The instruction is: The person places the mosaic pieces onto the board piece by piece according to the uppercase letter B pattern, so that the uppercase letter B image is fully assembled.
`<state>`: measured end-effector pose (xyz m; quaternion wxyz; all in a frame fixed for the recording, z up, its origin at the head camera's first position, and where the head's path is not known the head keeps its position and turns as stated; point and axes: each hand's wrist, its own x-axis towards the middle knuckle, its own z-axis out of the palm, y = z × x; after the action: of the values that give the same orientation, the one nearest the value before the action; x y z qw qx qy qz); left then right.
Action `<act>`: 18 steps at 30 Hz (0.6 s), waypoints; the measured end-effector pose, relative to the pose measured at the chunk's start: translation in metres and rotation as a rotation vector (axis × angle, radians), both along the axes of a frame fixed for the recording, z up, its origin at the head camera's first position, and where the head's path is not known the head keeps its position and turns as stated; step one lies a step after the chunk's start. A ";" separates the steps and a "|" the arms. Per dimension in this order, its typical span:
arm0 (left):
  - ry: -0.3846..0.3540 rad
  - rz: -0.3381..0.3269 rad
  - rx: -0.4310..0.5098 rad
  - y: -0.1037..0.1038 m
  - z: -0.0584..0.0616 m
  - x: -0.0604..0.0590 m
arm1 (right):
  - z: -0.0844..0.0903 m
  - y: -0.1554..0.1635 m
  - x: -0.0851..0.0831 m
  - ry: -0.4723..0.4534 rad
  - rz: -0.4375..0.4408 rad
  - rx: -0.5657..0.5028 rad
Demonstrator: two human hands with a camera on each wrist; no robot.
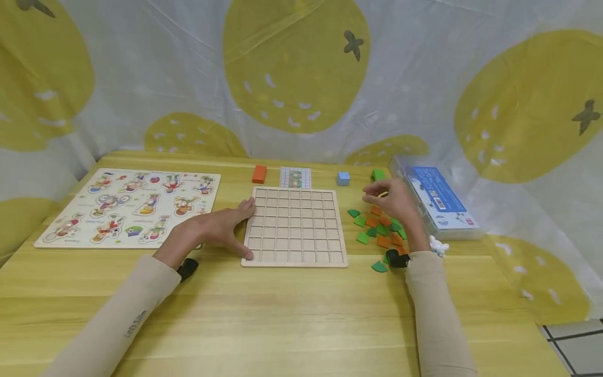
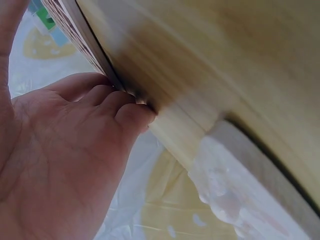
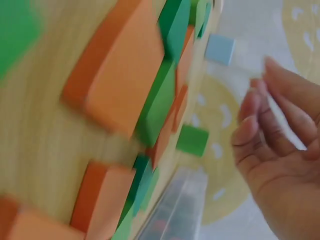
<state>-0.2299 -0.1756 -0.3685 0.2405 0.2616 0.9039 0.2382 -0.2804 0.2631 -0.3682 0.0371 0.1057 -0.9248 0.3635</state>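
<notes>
A wooden grid board [image 1: 294,228] of small square cells, all bare, lies in the middle of the table. My left hand [image 1: 221,228] rests against its left edge, thumb near the front corner and fingers farther back. In the left wrist view the fingertips of the left hand [image 2: 75,135] touch the board's side. Above the far part of a pile of orange and green wooden pieces [image 1: 383,228] hovers my right hand [image 1: 393,199]. In the right wrist view the right hand [image 3: 280,145] is loosely bent, with nothing visible in it, apart from an orange piece [image 3: 125,70].
Behind the board stand an orange block [image 1: 259,174], a patterned card [image 1: 295,178], a blue block [image 1: 343,178] and a green block [image 1: 378,175]. A picture puzzle board [image 1: 127,209] lies left; a clear plastic box [image 1: 440,201] and small white figurine [image 1: 438,246] are right.
</notes>
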 end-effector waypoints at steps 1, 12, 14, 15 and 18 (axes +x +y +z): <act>0.004 0.000 -0.002 0.000 0.001 0.001 | -0.001 0.003 0.000 -0.023 -0.017 0.008; 0.033 0.018 -0.027 -0.001 0.005 0.005 | -0.004 0.010 0.002 -0.205 -0.154 0.070; 0.033 0.015 -0.027 0.000 0.004 0.005 | -0.004 0.011 0.005 -0.212 -0.163 0.100; 0.033 0.014 -0.026 0.000 0.003 0.004 | -0.004 0.012 0.006 -0.217 -0.168 0.111; 0.037 0.007 -0.028 0.001 0.002 0.004 | -0.005 0.013 0.008 -0.231 -0.178 0.131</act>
<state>-0.2259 -0.1748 -0.3661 0.2268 0.2595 0.9123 0.2213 -0.2719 0.2765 -0.3728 -0.0442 -0.0168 -0.9505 0.3072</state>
